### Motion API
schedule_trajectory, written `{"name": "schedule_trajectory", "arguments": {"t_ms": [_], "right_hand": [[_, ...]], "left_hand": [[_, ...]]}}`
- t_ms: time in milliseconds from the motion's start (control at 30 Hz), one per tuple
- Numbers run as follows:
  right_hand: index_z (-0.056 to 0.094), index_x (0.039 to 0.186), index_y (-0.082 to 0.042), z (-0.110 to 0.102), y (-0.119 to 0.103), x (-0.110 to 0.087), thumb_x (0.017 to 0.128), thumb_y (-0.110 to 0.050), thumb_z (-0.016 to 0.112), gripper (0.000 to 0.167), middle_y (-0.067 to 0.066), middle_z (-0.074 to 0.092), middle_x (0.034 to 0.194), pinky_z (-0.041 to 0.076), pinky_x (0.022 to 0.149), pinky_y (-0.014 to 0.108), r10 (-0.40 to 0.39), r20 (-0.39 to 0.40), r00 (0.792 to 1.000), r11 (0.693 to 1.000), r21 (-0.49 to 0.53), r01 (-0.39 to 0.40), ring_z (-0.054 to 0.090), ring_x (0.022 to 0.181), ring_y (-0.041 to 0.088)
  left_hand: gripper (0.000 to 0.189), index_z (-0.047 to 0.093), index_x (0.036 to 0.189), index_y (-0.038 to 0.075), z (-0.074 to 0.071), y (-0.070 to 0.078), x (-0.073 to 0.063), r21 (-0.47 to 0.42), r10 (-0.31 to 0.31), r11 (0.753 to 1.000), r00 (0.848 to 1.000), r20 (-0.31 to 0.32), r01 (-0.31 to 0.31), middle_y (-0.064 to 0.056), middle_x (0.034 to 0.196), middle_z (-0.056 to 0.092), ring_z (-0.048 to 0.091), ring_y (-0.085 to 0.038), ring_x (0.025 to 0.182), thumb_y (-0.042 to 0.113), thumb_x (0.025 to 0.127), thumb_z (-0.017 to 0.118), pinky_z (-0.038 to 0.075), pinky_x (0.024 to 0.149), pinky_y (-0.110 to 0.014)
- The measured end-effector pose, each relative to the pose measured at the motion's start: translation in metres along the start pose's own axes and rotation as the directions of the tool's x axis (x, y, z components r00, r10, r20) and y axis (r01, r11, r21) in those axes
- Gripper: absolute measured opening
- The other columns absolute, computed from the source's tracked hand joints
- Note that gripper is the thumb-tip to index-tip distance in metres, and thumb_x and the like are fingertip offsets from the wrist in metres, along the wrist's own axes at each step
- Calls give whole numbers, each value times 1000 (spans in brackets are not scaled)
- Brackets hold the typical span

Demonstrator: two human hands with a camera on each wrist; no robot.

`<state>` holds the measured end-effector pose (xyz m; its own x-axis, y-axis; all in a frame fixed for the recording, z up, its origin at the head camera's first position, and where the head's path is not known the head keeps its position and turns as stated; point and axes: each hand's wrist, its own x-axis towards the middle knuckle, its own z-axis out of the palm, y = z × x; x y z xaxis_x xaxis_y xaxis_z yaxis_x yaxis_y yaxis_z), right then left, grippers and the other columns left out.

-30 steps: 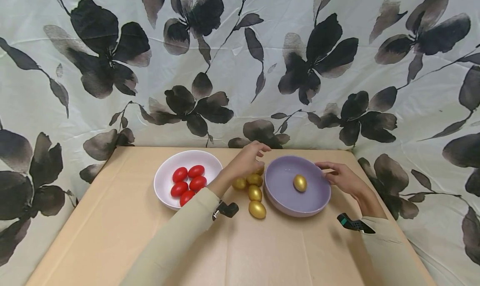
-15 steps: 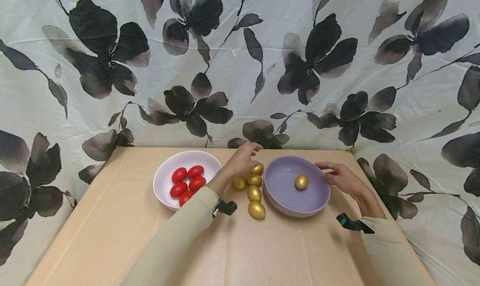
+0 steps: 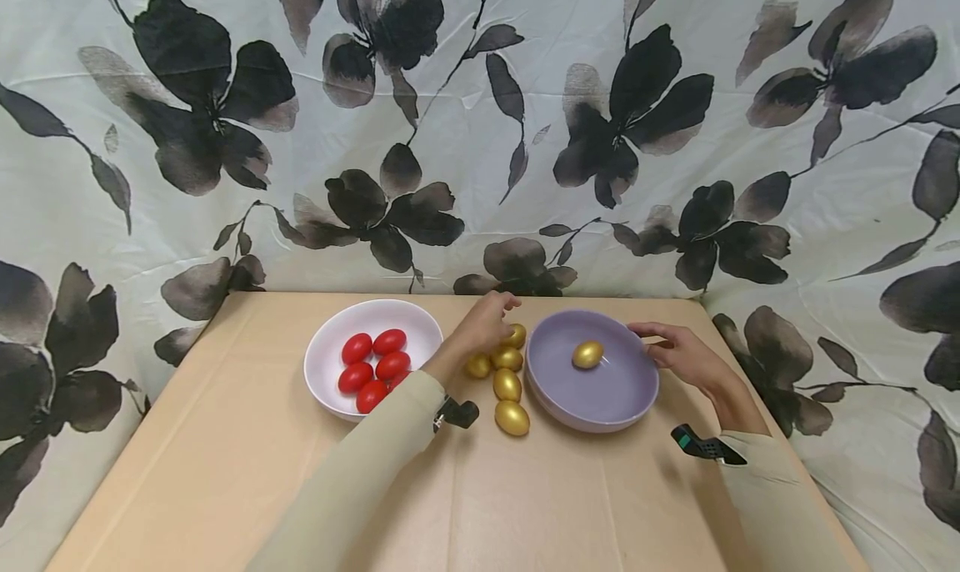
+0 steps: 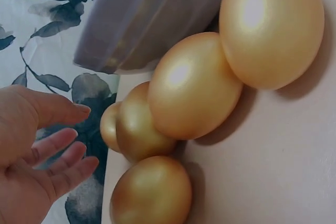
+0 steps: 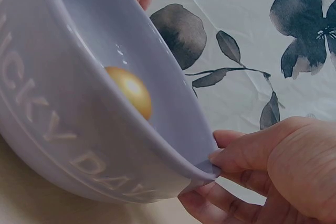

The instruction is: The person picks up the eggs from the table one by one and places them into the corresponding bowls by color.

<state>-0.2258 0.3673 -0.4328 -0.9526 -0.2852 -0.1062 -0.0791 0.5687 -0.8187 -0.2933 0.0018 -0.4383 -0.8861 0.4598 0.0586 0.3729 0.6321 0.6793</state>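
One hand loose, another on bowl

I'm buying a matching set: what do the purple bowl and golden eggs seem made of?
Purple bowl: glossy, probably glazed ceramic or plastic; small bright highlights and raised lettering fit either.
Golden eggs: perhaps plastic with a metallic, satin coating; soft, broad highlights suggest the finish, but the core is hidden.

Five glossy, golden, egg-shaped pieces lie on the light-tan table just beside the fingers of the left hand. Left of those stands a round, whitish bowl; a round, lavender bowl stands with its rim pinched by the right hand.
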Motion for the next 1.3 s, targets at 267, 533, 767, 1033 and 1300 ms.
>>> {"name": "schedule_trajectory", "arguments": {"t_ms": [267, 533, 767, 1033, 1300], "right_hand": [[49, 148, -1, 0, -1, 1, 102, -3, 52, 46, 29, 44, 151, 61, 87, 37, 9, -3, 1000, 1000, 2, -9, 59, 123, 46], [50, 148, -2, 1, -2, 0, 102, -3, 53, 46, 29, 45, 151, 61, 89, 42, 12, -9, 1000, 1000, -8, -12, 59, 123, 46], [50, 148, -1, 1, -1, 0, 102, -2, 52, 46, 29, 45, 150, 60, 89, 43, 7, -7, 1000, 1000, -8, -7, 59, 123, 46], [50, 148, -2, 1, 0, -1, 101, -3, 53, 46, 29, 45, 150, 61, 89, 42, 10, -7, 1000, 1000, 1, -10, 59, 123, 46], [50, 148, -3, 0, -1, -1, 102, -4, 53, 47, 28, 45, 151, 60, 90, 43, 27, -6, 1000, 1000, 4, -27, 59, 124, 45]], "left_hand": [[47, 61, 132, -2, 12, -1, 2, 44, -51, 998, 998, -26, 52, -21, 132, 61, 56, -31, 123, 0, 86, 70, 47, 108, -40], [44, 63, 129, -2, 21, 0, 1, 79, -130, 988, 989, -67, 136, -19, 128, 62, 55, -32, 125, 4, 86, 73, 43, 111, -40], [42, 65, 126, -4, 25, -1, 2, 65, -164, 984, 984, -73, 169, -20, 126, 62, 56, -31, 120, 7, 87, 72, 46, 109, -39], [36, 67, 120, -6, 27, 0, 2, 51, -180, 981, 979, -94, 185, -19, 118, 64, 58, -30, 110, 7, 88, 72, 52, 98, -39], [41, 65, 124, -6, 25, 1, 1, 22, -220, 975, 970, -103, 223, -20, 125, 64, 58, -31, 114, 9, 87, 72, 51, 101, -39]]}}
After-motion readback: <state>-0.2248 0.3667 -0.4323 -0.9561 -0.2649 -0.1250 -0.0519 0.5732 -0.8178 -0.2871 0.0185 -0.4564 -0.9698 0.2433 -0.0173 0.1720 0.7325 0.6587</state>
